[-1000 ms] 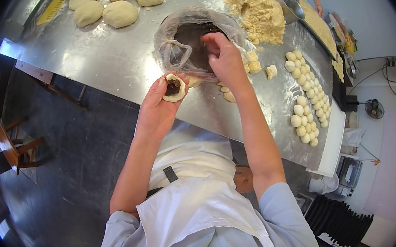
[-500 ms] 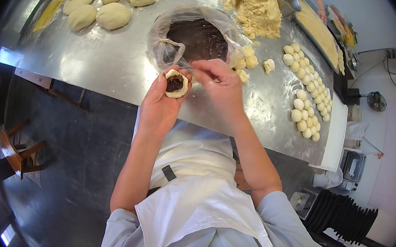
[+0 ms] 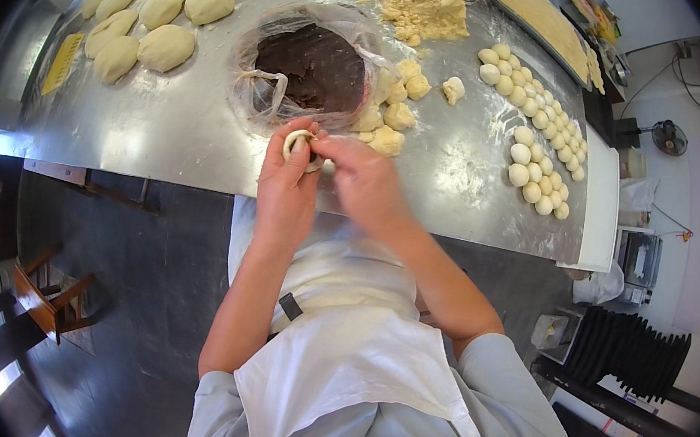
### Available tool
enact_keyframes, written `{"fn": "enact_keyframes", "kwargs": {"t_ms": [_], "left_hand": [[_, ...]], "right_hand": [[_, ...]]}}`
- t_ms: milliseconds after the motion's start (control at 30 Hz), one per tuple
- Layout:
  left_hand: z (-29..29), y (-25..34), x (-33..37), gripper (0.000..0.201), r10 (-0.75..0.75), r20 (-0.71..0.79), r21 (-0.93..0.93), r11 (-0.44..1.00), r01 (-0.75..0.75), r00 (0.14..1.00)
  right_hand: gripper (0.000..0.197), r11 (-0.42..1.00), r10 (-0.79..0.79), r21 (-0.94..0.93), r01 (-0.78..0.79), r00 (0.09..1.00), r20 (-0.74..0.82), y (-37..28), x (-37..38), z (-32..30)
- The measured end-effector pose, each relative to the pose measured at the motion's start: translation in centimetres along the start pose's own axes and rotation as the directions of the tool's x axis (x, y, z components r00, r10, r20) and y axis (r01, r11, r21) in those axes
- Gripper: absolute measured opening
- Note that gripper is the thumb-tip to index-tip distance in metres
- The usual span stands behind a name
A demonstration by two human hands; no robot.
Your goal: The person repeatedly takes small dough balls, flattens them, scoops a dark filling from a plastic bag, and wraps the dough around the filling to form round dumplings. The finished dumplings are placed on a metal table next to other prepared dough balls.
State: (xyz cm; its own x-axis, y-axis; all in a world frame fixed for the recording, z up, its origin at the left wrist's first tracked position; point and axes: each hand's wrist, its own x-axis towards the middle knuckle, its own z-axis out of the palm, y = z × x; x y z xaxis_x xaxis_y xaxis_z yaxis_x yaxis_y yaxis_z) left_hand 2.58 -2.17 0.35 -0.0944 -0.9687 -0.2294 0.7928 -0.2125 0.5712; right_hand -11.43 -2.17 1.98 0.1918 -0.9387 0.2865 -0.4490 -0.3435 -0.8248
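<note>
My left hand (image 3: 286,190) is closed round a small dough wrapper (image 3: 290,139), holding it up at the near edge of the table. The wrapper is cupped, its pale rim curling round dark filling. My right hand (image 3: 368,184) meets it from the right, fingertips bunched at the wrapper's opening; blur and overlap hide whether anything thin is between them. Just beyond my hands stands a bowl lined with clear plastic (image 3: 243,55), holding dark brown paste (image 3: 320,68). Several yellowish dough lumps (image 3: 398,116) lie against its right side.
Large dough pieces (image 3: 167,47) rest at the far left near a yellow scraper (image 3: 62,63). A crumbly yellow dough mound (image 3: 413,1) sits at the back. Rows of small dough balls (image 3: 537,171) cover the right of the metal table (image 3: 455,205), below a dough-filled tray (image 3: 545,25).
My right hand has come down from beside the bowl to the wrapper's opening. The wrapper has tilted, so less filling shows. The view has shifted, with the table sitting higher and further left.
</note>
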Motion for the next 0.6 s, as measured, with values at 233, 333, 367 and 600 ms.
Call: {"fn": "enact_keyframes", "kwargs": {"t_ms": [233, 333, 367, 600], "left_hand": [[0.9, -0.5, 0.3, 0.037, -0.150, 0.101, -0.020, 0.988, 0.152, 0.984], [1.4, -1.8, 0.4, 0.034, -0.291, 0.131, 0.090, 0.955, 0.281, 0.948], [1.7, -2.0, 0.4, 0.034, -0.348, 0.139, 0.146, 0.933, 0.328, 0.927], [4.4, -3.1, 0.3, 0.022, -0.461, 0.050, 0.446, 0.804, 0.393, 0.886]], "right_hand": [[0.059, 0.982, 0.179, 0.057, -0.180, 0.983, 0.026, 0.0, -0.6, -5.9], [0.083, 0.995, 0.084, -0.058, -0.077, 0.990, 0.118, 1.7, -1.5, -5.5], [0.083, 0.996, 0.068, -0.072, -0.061, 0.992, 0.105, 2.2, -1.7, -5.3], [0.058, 0.976, -0.097, -0.192, 0.107, 0.993, 0.063, 3.6, -2.3, -5.9]]}}
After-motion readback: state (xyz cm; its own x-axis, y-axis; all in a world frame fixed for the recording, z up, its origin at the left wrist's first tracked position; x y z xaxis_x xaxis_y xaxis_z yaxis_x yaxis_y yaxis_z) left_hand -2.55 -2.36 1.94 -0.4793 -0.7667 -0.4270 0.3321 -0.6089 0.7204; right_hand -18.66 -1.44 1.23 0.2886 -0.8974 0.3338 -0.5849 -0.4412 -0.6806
